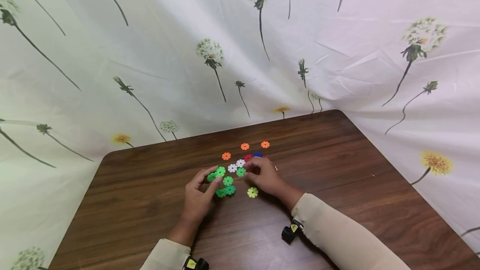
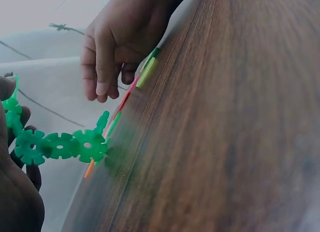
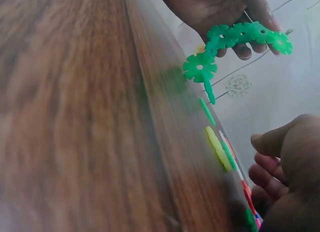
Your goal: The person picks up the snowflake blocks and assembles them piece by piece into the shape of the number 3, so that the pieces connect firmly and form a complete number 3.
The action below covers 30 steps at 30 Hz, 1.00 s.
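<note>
My left hand [image 1: 198, 197] holds a chain of green notched plastic discs [image 2: 60, 147] joined edge to edge, gripped at one end by thumb and fingers. In the right wrist view the chain [image 3: 222, 36] bends downward, its lowest disc hanging close over the table. My right hand [image 1: 268, 177] hovers low over the loose discs, thumb apart from the loosely bent fingers, with nothing seen between them. Its fingertips are beside a loose green disc [image 1: 241, 172]. White discs [image 1: 232, 168] lie just left of that hand, and a yellow-green disc [image 1: 253, 192] lies nearer me.
Farther back on the brown wooden table [image 1: 150, 203] lie three orange discs [image 1: 245, 146]. A red disc [image 1: 248, 157] and a blue disc [image 1: 257, 155] lie just beyond the right hand, partly covered by it. A flower-printed cloth [image 1: 168, 74] hangs behind the table.
</note>
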Tool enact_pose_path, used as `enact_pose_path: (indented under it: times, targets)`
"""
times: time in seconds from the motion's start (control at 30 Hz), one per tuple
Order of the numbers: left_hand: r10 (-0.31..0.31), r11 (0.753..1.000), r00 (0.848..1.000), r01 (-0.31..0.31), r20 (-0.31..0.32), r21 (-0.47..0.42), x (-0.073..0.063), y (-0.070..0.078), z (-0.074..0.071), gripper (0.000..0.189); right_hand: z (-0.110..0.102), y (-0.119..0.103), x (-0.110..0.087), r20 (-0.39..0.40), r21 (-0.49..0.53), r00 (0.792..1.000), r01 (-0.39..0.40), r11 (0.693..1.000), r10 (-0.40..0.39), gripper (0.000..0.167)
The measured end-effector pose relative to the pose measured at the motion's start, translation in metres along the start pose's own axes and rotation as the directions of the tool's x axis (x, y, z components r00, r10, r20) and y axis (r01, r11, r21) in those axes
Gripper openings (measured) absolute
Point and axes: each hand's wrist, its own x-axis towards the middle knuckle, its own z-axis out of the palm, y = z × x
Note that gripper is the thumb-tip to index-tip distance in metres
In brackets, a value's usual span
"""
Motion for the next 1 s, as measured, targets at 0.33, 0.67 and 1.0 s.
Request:
enact_pose_path:
  times: [0.33,0.67,1.0]
  targets:
    - [0.047,0.999,0.999,-0.047,-0.011,-0.022,0.003,-0.002,0.0,0.032,0.006,-0.002,0.009,-0.03,-0.357,1.0,-0.009,0.934,-0.001,0.02]
    - [0.019,1.0,1.0,-0.019,0.007,-0.016,0.003,-0.004,0.003,0.032,0.006,-0.001,0.011,-0.001,-0.439,0.996,-0.08,0.895,0.089,0.037]
    - [0.026,0.999,1.0,-0.026,0.001,-0.027,0.003,-0.005,0.003,0.032,0.008,-0.003,0.016,0.004,-0.483,0.994,-0.091,0.871,0.106,0.032]
